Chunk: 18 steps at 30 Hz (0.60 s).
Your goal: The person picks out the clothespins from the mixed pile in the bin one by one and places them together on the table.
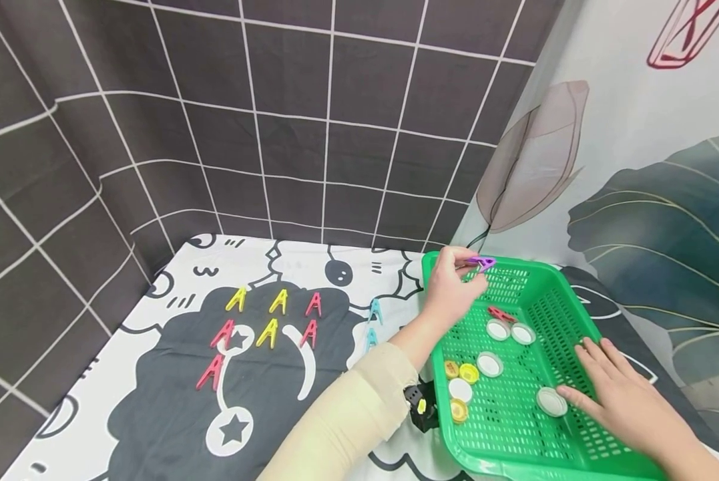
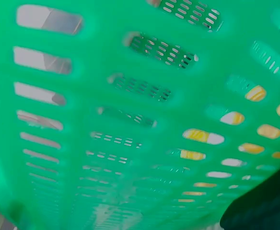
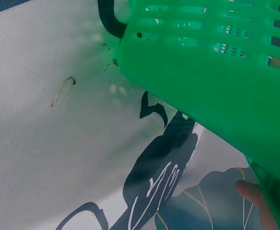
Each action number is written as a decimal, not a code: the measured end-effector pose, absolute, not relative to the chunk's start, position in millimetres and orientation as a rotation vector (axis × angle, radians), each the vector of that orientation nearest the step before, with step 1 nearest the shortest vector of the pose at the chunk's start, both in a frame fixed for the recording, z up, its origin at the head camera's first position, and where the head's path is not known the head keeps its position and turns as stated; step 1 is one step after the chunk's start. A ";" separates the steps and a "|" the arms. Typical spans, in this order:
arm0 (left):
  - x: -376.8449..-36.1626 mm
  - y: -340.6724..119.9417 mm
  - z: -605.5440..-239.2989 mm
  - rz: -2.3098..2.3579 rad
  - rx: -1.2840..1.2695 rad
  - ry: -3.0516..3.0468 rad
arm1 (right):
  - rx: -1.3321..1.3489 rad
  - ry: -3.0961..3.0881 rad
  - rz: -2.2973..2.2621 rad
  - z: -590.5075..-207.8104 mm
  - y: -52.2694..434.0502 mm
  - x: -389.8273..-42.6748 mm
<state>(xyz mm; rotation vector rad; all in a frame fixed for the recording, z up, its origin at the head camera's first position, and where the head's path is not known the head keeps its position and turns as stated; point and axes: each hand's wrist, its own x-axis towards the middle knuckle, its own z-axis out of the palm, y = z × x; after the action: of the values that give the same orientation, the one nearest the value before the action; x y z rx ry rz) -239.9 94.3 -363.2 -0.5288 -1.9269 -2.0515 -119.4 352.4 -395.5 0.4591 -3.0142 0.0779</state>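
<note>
Over the back left rim of the green basket [image 1: 575,434], my left hand [image 1: 449,287] pinches a purple clothespin [image 1: 484,262]. My right hand [image 1: 632,401] lies along the basket's right side with its fingers extended, the thumb near a clear round cap [image 1: 551,401]. Inside the basket are a red clothespin [image 1: 501,314], several white or clear caps [image 1: 489,364] and several yellowish caps [image 1: 468,373]. The basket's slotted wall [image 2: 82,124] fills the left wrist view and hides the left hand. In the right wrist view, part of a hand [image 3: 255,194] shows beside the basket [image 3: 192,76].
Left of the basket, yellow clothespins [image 1: 268,333] and red clothespins [image 1: 210,372] lie spread on the patterned cloth [image 1: 173,401]. Two light blue clothespins [image 1: 375,311] lie nearer the basket. A dark tiled-pattern curtain [image 1: 287,87] stands behind.
</note>
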 end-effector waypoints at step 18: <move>-242.4 55.4 -346.7 -1.928 -0.568 -1.968 | 0.461 -3.019 0.078 -396.1 354.5 -120.7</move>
<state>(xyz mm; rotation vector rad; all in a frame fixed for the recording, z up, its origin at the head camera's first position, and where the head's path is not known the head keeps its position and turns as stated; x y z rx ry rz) -242.4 55.4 -346.7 -0.5681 -1.9677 -1.9279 -120.7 354.5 -396.1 0.4614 -3.0194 0.0781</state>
